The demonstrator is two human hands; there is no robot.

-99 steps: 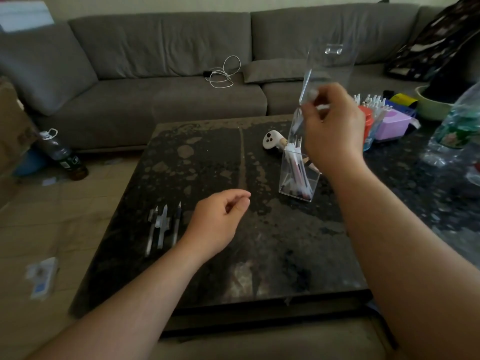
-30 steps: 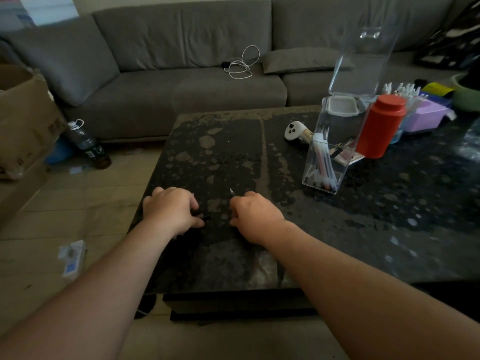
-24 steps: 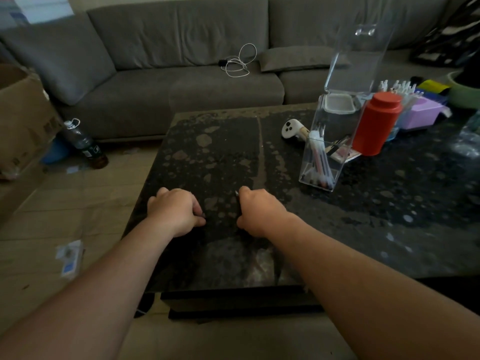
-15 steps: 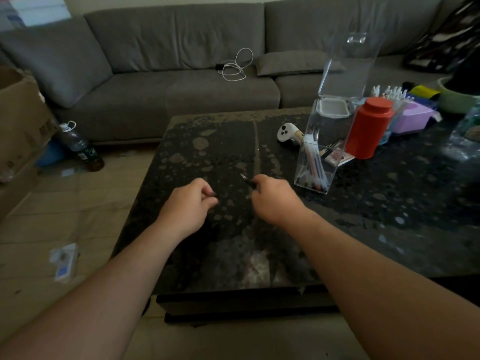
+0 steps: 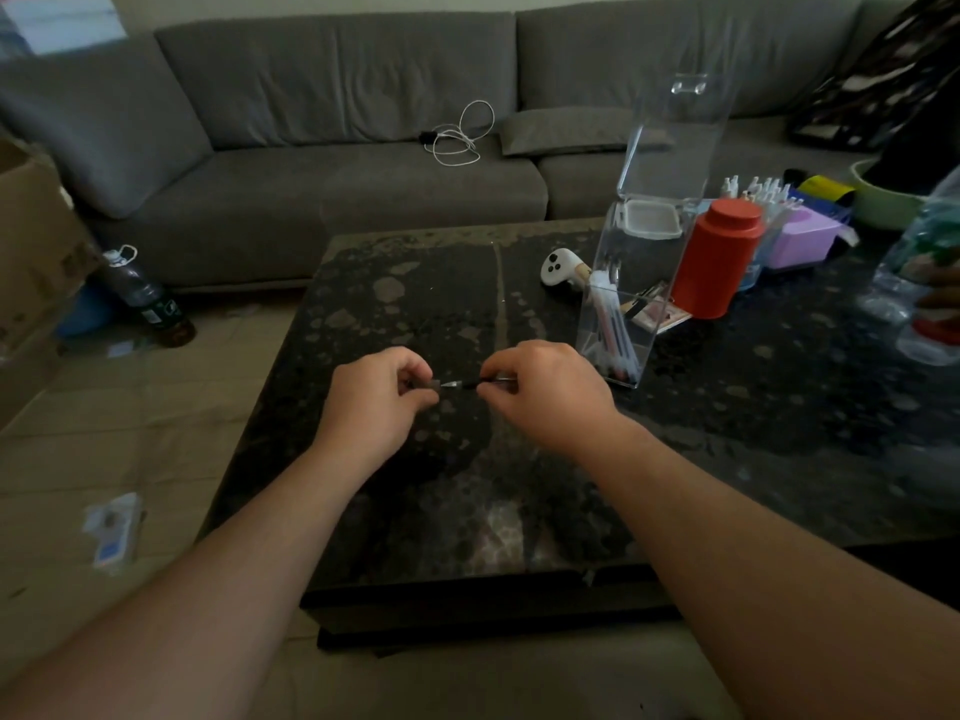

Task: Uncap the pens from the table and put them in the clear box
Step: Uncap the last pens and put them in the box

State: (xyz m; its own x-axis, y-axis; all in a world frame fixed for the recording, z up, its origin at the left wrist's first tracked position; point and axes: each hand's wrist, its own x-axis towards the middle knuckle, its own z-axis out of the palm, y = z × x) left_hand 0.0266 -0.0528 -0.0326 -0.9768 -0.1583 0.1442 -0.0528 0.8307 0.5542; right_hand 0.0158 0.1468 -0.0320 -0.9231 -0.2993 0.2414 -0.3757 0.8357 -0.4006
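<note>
**Pen held level over the desk, cap end to the left**

I am seeing both hands meeting above the middle of the dark speckled desk (image 5: 727,433). The right hand (image 5: 545,392) is pinching the black pen (image 5: 470,384) by its barrel, grip closed around it. The left hand (image 5: 379,397) is pinching the cap (image 5: 427,383), grip closed on that piece. The pen's long axis is running left to right, roughly level, with its metal tip pointing left toward the cap. A short stretch of the tip is showing between the two hands; I cannot tell whether the tip is still sitting inside the cap's mouth.

The clear box (image 5: 631,283) is standing upright to the right of the right hand, near it but apart, with its lid hinged up and open. Several pens are standing inside it, leaning. A red canister (image 5: 717,262) is standing just beside the box on its right, and a white controller (image 5: 558,265) is lying behind the box on its left.
</note>
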